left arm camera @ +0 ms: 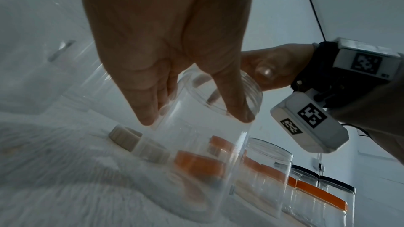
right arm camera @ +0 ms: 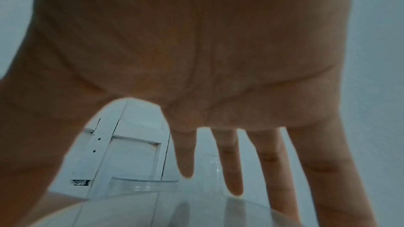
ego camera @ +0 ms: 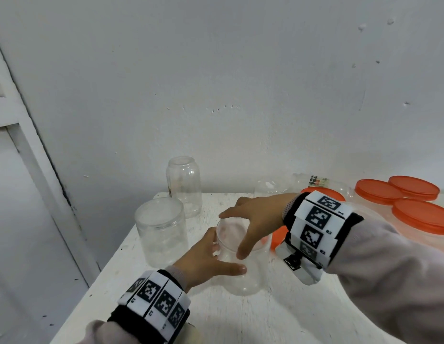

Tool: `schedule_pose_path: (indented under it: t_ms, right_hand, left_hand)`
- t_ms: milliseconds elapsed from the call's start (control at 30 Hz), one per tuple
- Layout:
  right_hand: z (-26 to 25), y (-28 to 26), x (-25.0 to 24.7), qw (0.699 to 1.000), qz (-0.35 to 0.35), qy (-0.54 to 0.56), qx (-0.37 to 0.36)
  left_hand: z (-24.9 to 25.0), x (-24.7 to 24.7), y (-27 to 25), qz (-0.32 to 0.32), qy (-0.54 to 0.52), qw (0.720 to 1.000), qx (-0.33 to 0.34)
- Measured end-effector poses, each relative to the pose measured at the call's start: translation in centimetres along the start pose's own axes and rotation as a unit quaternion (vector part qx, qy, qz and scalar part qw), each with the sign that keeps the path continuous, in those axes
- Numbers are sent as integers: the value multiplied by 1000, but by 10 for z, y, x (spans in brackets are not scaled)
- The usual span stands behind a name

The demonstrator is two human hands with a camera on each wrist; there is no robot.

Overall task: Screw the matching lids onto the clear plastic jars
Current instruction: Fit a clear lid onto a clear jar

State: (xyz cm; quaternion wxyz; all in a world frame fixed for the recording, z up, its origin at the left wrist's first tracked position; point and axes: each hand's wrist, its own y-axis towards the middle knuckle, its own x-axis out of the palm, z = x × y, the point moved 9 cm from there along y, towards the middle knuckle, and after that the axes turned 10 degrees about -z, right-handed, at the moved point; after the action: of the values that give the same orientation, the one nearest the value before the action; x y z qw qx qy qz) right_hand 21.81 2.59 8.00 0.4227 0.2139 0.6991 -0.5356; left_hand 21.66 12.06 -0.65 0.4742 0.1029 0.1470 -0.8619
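A clear plastic jar stands, slightly tilted, in the middle of the white table. Its threaded mouth carries no lid. My left hand grips the jar's side, thumb in front and fingers behind. My right hand reaches over the mouth from above and holds the rim between thumb and index finger. In the right wrist view its fingers point down, spread and fairly straight, over the rim. An orange lid lies just behind the jar, partly hidden by my right wrist.
At the left stand a clear jar with a clear lid and a taller open jar. Three jars with orange lids are at the right. Beige lids and black-lidded jars show too. The table's left edge is close.
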Motion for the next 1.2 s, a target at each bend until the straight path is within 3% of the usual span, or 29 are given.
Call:
schedule_pose_path:
  t_ms: [233, 467, 733, 967, 1200]
  right_hand:
    - [16, -4, -3, 997, 30, -8, 77]
    - [2, -1, 1, 999, 7, 34, -26]
    - [12, 4, 3, 996, 56, 19, 64]
    - [6, 0, 2, 999, 22, 28, -10]
    - [8, 4, 3, 996, 79, 32, 28]
  left_hand:
    - [-1, 0, 0, -6, -8, 1000, 11]
    - [1, -1, 2, -3, 1, 1000, 10]
    - [3, 0, -1, -11, -5, 1000, 14]
    - [3, -1, 1, -6, 0, 1000, 13]
    - [0, -1, 2, -10, -10, 1000, 15]
